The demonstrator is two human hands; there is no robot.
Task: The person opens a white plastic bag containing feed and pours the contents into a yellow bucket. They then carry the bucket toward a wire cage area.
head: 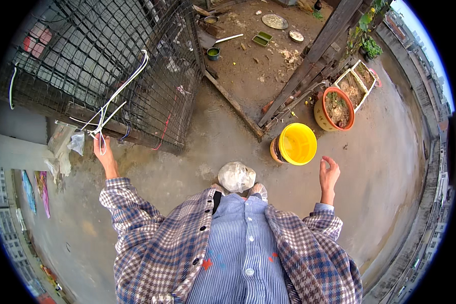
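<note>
My left hand [105, 157] is at the lower rail of a wood-framed mesh gate [155, 76], its fingers closed at the knot of a white cord [116, 93]. One loop of the cord hangs over the hand; the rail partly hides the fingertips. My right hand [328, 174] is empty, fingers bent and apart, just right of a yellow plastic bucket [298, 144]. The bucket stands upright on the wet concrete, and its inside looks bare. Between my feet, which have clear plastic over them, a knotted clear plastic bag [236, 177] with pale contents is visible.
A wooden sill [233, 106] crosses the entrance to a muddy pen, beside a leaning wooden post [315, 57]. Inside are a round metal tray [274, 21], a green two-part trough [262, 38] and a small tub [213, 53]. An orange-rimmed planter [334, 110] stands right.
</note>
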